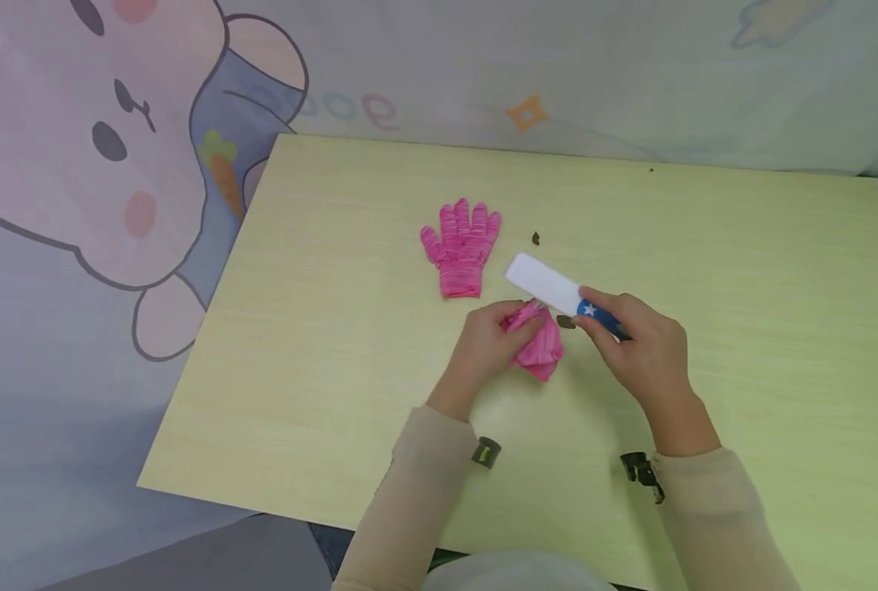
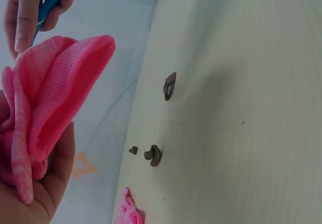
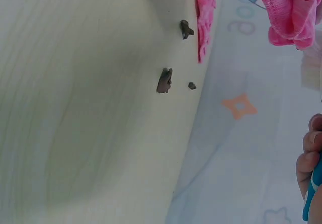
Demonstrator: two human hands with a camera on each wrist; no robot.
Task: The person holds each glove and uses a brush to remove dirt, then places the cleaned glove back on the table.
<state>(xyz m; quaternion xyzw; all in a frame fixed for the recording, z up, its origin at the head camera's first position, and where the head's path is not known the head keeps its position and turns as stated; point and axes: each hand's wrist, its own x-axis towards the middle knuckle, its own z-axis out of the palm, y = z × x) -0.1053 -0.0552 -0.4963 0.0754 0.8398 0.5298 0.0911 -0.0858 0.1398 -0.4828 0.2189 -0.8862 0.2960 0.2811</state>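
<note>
Over the table, I see the left hand pinching a pink glove, and the right hand gripping a brush that slants forward and leftward, its white head just beyond the glove.

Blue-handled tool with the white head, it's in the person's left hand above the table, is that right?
Not the left hand: the head view shows the blue-handled tool in the person's right hand, above the table.
</note>
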